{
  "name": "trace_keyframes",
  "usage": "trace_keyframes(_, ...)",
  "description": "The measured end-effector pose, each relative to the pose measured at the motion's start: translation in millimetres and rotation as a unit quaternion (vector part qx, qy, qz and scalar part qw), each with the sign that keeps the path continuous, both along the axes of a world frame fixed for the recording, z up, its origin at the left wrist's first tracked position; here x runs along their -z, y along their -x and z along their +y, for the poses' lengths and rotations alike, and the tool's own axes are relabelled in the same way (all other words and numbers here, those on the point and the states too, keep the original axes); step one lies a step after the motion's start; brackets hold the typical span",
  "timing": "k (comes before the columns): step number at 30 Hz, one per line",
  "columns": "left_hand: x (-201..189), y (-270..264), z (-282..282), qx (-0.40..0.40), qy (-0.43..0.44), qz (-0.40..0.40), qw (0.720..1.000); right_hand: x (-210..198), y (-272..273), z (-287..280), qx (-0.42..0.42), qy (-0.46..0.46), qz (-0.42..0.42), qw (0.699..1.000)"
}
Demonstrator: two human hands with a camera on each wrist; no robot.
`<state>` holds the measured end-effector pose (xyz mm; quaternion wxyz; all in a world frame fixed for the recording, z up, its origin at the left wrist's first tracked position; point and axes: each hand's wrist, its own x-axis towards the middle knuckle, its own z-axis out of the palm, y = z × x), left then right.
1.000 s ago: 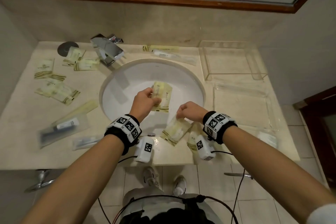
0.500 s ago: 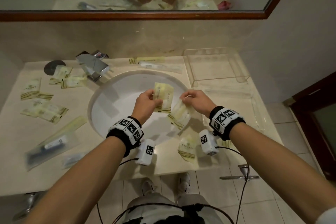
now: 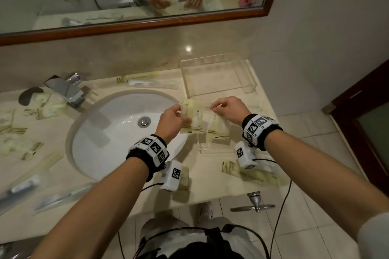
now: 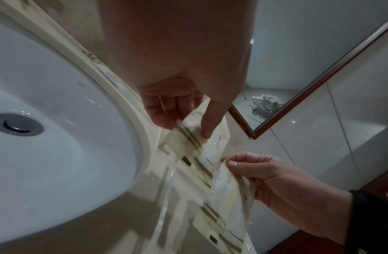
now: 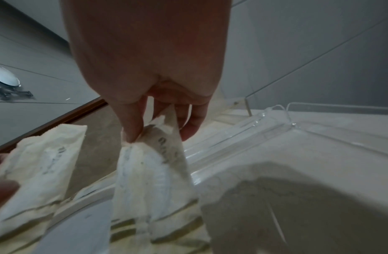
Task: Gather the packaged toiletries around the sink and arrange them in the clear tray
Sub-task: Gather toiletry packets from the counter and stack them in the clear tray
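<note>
My left hand [image 3: 182,115] pinches a cream packet with gold stripes [image 3: 192,120] by its side, held upright over the sink's right rim. My right hand [image 3: 212,107] pinches a second, similar packet [image 3: 219,127] by its top edge, so it hangs beside the first. In the left wrist view the left hand [image 4: 186,130] holds its packet [image 4: 188,144] and the right hand [image 4: 230,163] holds the other packet [image 4: 223,197]. The right wrist view shows the right hand [image 5: 160,135] on the hanging packet [image 5: 152,171]. A shallow clear tray [image 3: 214,149] lies under the packets, and a deeper clear tray [image 3: 250,88] stands behind it.
The white sink [image 3: 117,132] and chrome faucet [image 3: 67,90] are to the left. Several more packets lie on the left counter [image 3: 50,108], at the back [image 3: 147,83], at the front left [image 3: 25,183] and by the front edge [image 3: 254,172]. The wall and mirror are close behind.
My right hand has lifted a packet from the counter's front edge. Both hands have carried their packets right and away from me, from over the basin to beside the clear trays.
</note>
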<state>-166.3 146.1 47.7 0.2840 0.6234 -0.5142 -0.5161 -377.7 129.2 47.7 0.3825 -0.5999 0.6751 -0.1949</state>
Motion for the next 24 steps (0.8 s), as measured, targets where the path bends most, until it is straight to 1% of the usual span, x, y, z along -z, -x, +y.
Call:
trace_keyframes(4,7.0,25.3,-4.0,0.019,-0.010,-0.027,0.999,11.1,17.0,-2.8,0.002,-0.013,0.012,1.000)
trace_keyframes(11,24.1,52.9,-13.3,0.075,-0.003,-0.122,0.990,29.1,34.0,-9.2,0.009,-0.026,0.014,1.000)
trace_keyframes(15,27.3,63.4,-15.5,0.112,0.014,-0.197,0.974,37.5,41.3,-12.9,0.008,-0.037,0.017,0.999)
trace_keyframes(24,41.8,69.5,-16.8,0.170,0.053,-0.303,0.936,48.1,49.0,-16.1,0.004,-0.047,0.033,0.998)
